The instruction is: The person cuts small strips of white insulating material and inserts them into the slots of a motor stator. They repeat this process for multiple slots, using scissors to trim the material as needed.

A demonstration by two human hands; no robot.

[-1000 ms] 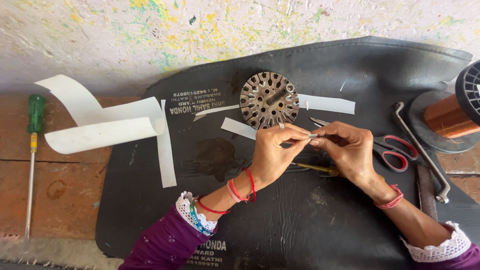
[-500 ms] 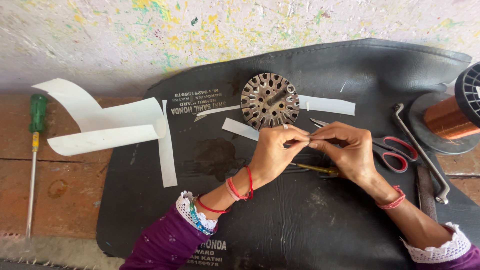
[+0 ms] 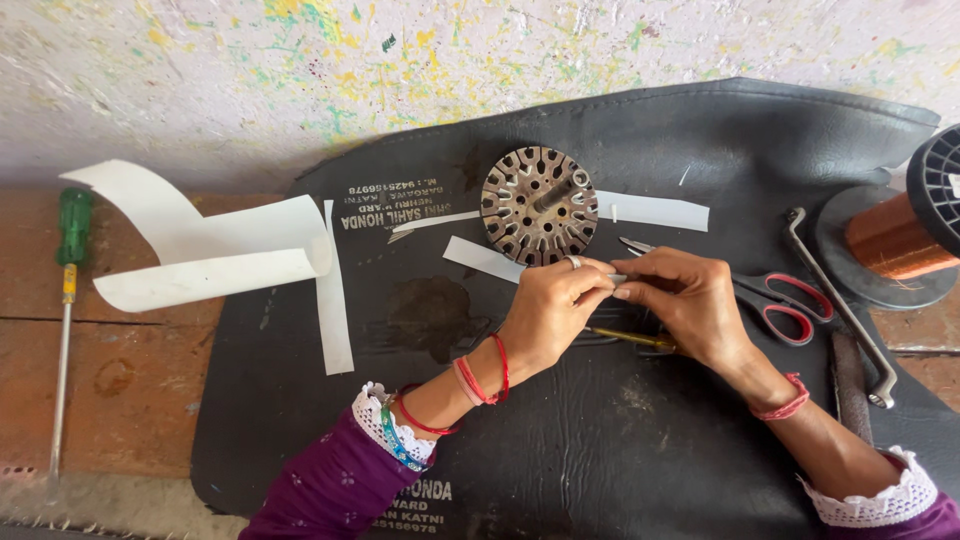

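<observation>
**A:** so what are the hands doing here?

**B:** both are meeting over the black mat (image 3: 620, 430), just below the slotted metal core (image 3: 539, 205). The left hand (image 3: 548, 312) is pinching one end of a small pale strip (image 3: 617, 279) between thumb and fingertips, and the right hand (image 3: 690, 305) is pinching the other end, fingers curled in tight. The fingertips are almost touching each other.

**A:** what's the strip exactly?

**B:** too small to tell, most of it is hiding between the fingers. It's sitting right between the two hands, just in front of the core.

**A:** anything under the hands?

**B:** a thin yellow-handled tool (image 3: 628, 338) is lying on the mat, poking out beneath the right hand. Red-handled scissors (image 3: 770, 300) are lying just beside that hand, partly covered by it.

**A:** and the rest?

**B:** white paper strips (image 3: 652, 211) are lying beside the core, and a big curling paper sheet (image 3: 215, 250) is sitting at the mat's left edge. A green screwdriver (image 3: 68, 270) is lying well off to the left on the wood. On the right, a bent metal rod (image 3: 835, 300) and a copper wire spool (image 3: 900, 235).
</observation>
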